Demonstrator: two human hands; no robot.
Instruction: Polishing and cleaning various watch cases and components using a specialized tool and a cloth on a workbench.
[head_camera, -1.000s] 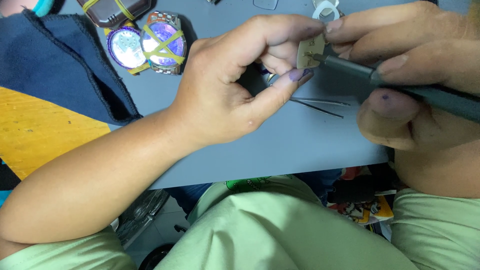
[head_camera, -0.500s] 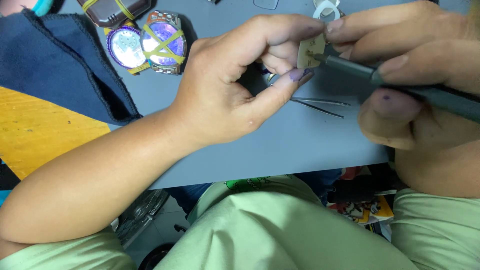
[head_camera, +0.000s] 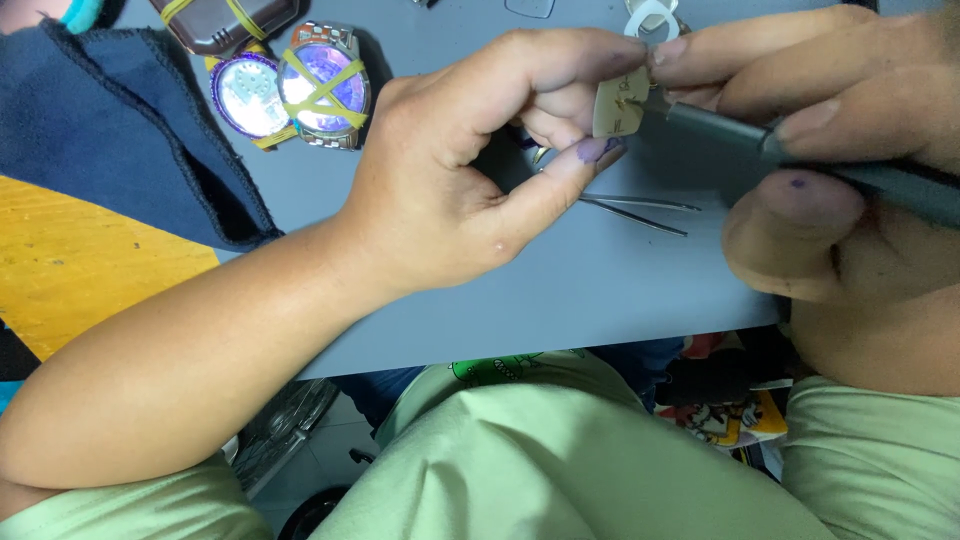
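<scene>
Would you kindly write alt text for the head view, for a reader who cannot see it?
Over a grey table, the left hand pinches a small pale dial while the right hand holds a dark tool against it. Tweezers lie below; two watches bound with yellow bands sit beside a blue cloth.

Two hands (head_camera: 450, 190) (head_camera: 850, 150), two watches (head_camera: 322, 85) (head_camera: 248, 95), one tweezers (head_camera: 640, 210), one tool (head_camera: 760, 140), one dial (head_camera: 620, 100)

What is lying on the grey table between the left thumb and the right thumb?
In the head view, thin metal tweezers lie flat on the grey table between the left hand thumb and the right hand thumb. Neither thumb touches them.
</scene>
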